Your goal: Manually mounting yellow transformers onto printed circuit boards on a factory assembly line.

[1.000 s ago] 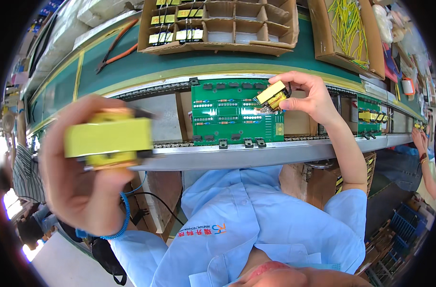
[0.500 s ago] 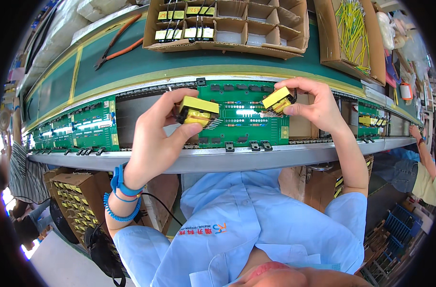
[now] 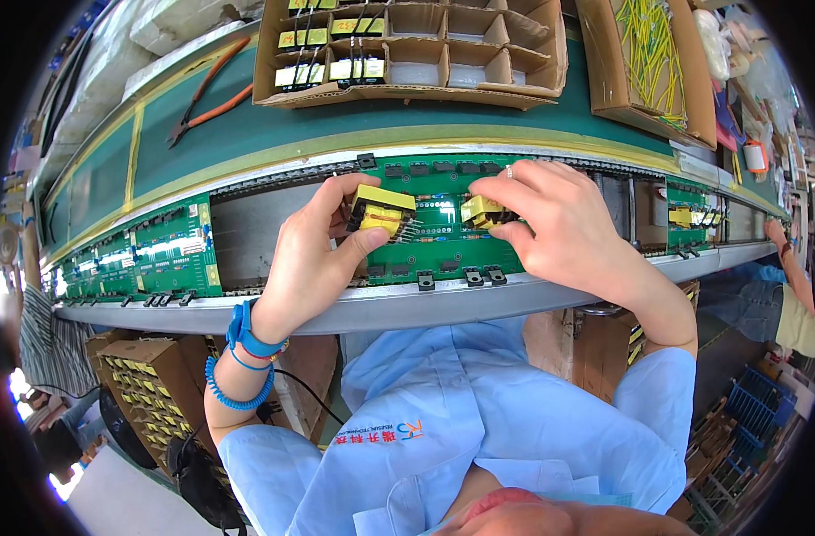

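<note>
My left hand [image 3: 314, 237] grips a yellow-wrapped transformer [image 3: 382, 207] by its sides, its metal pins pointing right over the green circuit board [image 3: 443, 254]. In my right hand [image 3: 550, 210] is a second yellow transformer [image 3: 482, 211], pinched between thumb and fingers low over the right part of the same board. Whether its pins touch the board I cannot tell, as my fingers cover that side. The board lies across the conveyor rails and carries resistors, rows of holes and black parts along both long edges.
Beyond the conveyor stands a divided cardboard box [image 3: 407, 92] with several transformers. Orange-handled pliers [image 3: 213, 98] lie on the green bench at its left; a box of yellow-green wires [image 3: 649, 62] is at its right. More boards [image 3: 148, 250] line the conveyor. A co-worker's hand [image 3: 774, 230] is far right.
My right hand has moved left and down, turning its transformer over the board. My left hand has shifted slightly right, still holding its transformer. The view has shifted a little.
</note>
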Demonstrator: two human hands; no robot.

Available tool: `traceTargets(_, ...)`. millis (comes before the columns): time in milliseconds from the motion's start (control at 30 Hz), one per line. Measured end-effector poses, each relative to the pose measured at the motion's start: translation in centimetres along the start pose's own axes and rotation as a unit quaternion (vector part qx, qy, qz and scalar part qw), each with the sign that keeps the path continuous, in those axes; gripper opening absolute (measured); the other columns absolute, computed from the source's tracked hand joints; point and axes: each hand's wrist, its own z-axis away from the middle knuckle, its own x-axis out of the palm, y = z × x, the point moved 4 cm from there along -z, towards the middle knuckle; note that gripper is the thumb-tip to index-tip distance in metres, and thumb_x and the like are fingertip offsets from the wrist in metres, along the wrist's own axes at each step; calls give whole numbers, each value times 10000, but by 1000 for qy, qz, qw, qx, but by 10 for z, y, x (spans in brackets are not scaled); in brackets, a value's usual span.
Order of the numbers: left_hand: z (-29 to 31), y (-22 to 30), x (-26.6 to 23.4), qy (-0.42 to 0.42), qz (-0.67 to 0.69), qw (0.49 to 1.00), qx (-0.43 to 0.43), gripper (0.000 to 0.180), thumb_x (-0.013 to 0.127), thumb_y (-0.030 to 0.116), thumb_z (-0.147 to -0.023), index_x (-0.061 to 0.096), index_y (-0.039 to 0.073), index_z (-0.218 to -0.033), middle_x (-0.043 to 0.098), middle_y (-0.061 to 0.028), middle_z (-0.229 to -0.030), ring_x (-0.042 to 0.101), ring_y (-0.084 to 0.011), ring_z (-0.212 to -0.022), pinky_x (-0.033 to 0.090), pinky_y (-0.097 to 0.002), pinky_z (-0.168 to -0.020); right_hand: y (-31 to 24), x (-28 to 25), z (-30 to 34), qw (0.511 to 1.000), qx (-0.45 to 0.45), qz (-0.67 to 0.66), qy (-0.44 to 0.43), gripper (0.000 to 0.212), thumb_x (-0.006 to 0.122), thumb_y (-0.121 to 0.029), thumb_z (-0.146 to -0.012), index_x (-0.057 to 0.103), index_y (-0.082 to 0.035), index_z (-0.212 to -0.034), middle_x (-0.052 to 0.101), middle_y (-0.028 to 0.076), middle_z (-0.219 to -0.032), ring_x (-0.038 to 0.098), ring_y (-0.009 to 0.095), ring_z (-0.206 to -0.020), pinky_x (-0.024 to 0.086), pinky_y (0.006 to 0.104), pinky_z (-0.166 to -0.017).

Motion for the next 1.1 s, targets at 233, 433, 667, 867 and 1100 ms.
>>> traceTargets(233, -2, -1, 2, -12, -28, 1000, -2, 440, 720, 58, -843, 548, 30, -1247, 669, -128, -958, 654, -197, -833, 546, -327, -782, -1, 10, -10, 992, -25, 66, -100, 432, 763, -97, -686, 631, -42, -1093, 598, 108, -849, 606, 288, -797, 508, 391, -680)
traceTargets(433, -1, -3, 2, -1, -54, 998, 8, 447, 727, 71, -838, 548, 35, -1246, 673, -123, -955, 649, -209, -801, 544, -321, -775, -9, 16, -2, 990, -73, 89, -85, 384, 686, -69, -723, 611, 17, -1090, 585, 134, -851, 599, 277, -821, 524, 359, -658)
traceTargets(667, 2, 0, 3, -8, -43, 999, 6, 445, 725, 69, -837, 549, 38, -1244, 667, -126, -942, 641, -202, -783, 544, -317, -757, -21, 22, 9, 988, -57, 144, -20, 379, 628, -35, -733, 625, 45, -1104, 575, 135, -863, 589, 254, -824, 535, 311, -630)
traceTargets(867, 0, -2, 5, -3, -7, 1000, 0, 430, 713, 34, -850, 547, 18, -1246, 680, -99, -966, 645, -141, -825, 537, -282, -760, -12, 18, 3, 991, -105, 87, 17, 199, 633, -40, -710, 586, -10, -901, 550, 103, -737, 582, 239, -726, 513, 326, -562)
traceTargets(1100, -1, -3, 5, 15, -10, 1000, 10, 423, 714, 41, -847, 556, 31, -1240, 691, -98, -989, 656, -144, -834, 527, -277, -762, -14, 15, -13, 986, -104, 111, -66, 168, 643, 0, -688, 586, -2, -845, 589, 129, -733, 622, 271, -752, 525, 375, -607)
